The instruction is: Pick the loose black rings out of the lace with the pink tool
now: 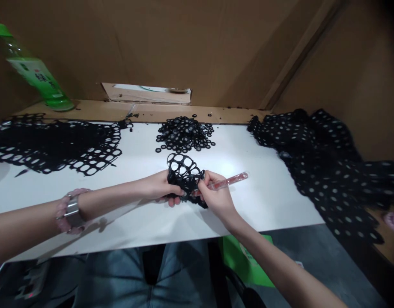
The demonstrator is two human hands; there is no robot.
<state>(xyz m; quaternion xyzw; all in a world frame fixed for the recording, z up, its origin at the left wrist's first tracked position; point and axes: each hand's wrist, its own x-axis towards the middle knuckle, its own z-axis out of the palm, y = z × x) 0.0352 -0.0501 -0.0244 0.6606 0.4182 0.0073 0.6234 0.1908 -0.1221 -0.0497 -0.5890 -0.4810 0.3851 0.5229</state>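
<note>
Over the front middle of the white table, a bunched black sheet with round holes is in my hands. My left hand grips its left side, thumb on top and fingertips showing underneath. Closed around a slim clear tool with a reddish inside, my right hand presses against the sheet's right side. The tool's tip points into the black material, where its end is hard to make out. Just behind lies a pile of small black rings or discs.
Flattened black holed sheets are stacked at the left. Black material with pale round spots drapes over the table's right edge. A green bottle stands at the back left, before a cardboard wall with a slot.
</note>
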